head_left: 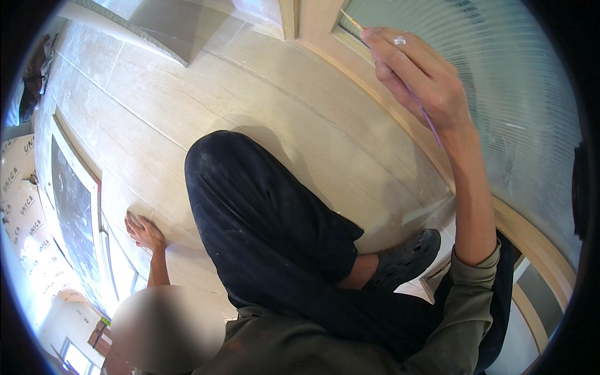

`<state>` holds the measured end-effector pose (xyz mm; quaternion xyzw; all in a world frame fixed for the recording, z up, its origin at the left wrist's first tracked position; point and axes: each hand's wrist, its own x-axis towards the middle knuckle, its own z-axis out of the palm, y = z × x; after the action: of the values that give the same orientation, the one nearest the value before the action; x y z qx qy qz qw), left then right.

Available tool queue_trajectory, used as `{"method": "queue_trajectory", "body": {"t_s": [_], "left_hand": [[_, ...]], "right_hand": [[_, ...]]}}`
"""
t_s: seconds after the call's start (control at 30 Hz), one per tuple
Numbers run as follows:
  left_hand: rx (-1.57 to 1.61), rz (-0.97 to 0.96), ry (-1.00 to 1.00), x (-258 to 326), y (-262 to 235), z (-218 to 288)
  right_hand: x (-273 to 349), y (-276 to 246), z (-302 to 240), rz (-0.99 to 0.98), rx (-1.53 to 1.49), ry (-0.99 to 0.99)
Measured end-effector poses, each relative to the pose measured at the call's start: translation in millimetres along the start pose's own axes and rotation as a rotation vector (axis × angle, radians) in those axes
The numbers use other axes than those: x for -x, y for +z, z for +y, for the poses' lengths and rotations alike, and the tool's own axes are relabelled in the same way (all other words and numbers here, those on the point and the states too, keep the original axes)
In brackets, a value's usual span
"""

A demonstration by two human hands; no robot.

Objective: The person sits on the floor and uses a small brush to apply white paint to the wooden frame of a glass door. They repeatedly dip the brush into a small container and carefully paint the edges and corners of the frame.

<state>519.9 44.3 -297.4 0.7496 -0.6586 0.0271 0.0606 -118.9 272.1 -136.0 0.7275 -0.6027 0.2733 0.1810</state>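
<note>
Right hand [420, 78] pinching thin purple-handled brush [427, 119] against ribbed glass door [500, 75] (tip upward); left hand [142, 231] spreading flat on floor [250, 94], well apart.

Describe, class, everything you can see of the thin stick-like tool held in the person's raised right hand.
The thin stick-like tool is slender and straight, with a pale, wood-coloured tip and a purplish shaft below the palm. The right hand pinches it between fingers and thumb, hiding its middle. It slants from upper left to lower right, its tip at the wooden frame edging the ribbed frosted glass panel. Whether it is a brush or a pencil cannot be told.
</note>
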Motion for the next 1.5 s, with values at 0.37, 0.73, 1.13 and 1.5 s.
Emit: {"method": "queue_trajectory", "body": {"t_s": [0.37,0.73,1.13,1.5], "left_hand": [[-0.009,-0.003,-0.008,-2,2,-2],[-0.021,0.002,-0.015,-3,4,-3],[-0.008,0.002,-0.007,-1,1,-1],[-0.008,-0.005,-0.006,0,-1,0]], "right_hand": [[2,0,-1,-0.059,0.019,0.023],[3,3,0,-0.016,0.041,-0.013],[2,4,-1,0.033,0.008,0.026],[4,6,-1,0.023,-0.010,0.045]]}}
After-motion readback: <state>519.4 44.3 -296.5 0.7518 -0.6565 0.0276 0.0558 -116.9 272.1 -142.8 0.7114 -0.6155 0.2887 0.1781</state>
